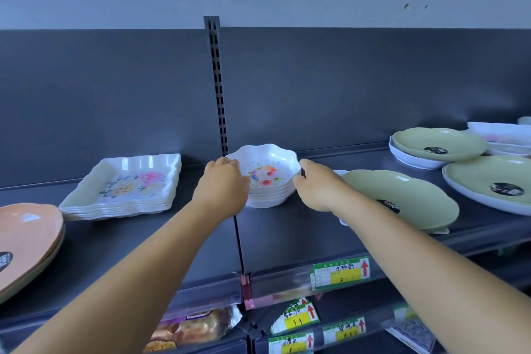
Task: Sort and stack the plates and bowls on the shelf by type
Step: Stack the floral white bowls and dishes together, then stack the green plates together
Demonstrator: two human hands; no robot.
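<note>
- The stack of floral bowls (268, 178) sits mid-shelf (287, 233), at twelve o'clock from the person, directly between both hands.
- The left hand (222, 184) cups its nine o'clock rim, fingers curled against it; the right hand (314, 184) touches its three o'clock side, fingers partly spread. Neither is nearer.
- The bowls are roundish, with no long axis.
- The green price tag (340, 273) shows a handwritten "2"; the rest is illegible.
</note>
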